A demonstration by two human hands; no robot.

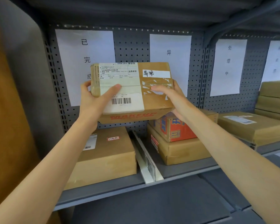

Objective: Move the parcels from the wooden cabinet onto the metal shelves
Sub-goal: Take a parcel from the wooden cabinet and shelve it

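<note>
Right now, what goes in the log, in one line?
left hand: holds parcel | right hand: holds parcel | parcel: raised above shelf | step: not placed

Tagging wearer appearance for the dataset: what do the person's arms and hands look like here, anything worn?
Both arms are bare all the way to the bottom edge of the frame, with no sleeves showing. The left hand and the right hand have no gloves. No rings, watch, wristband or bracelet show on the visible sides, and there are no markings or tape. Fingernails look short and unpainted where they show.
</note>
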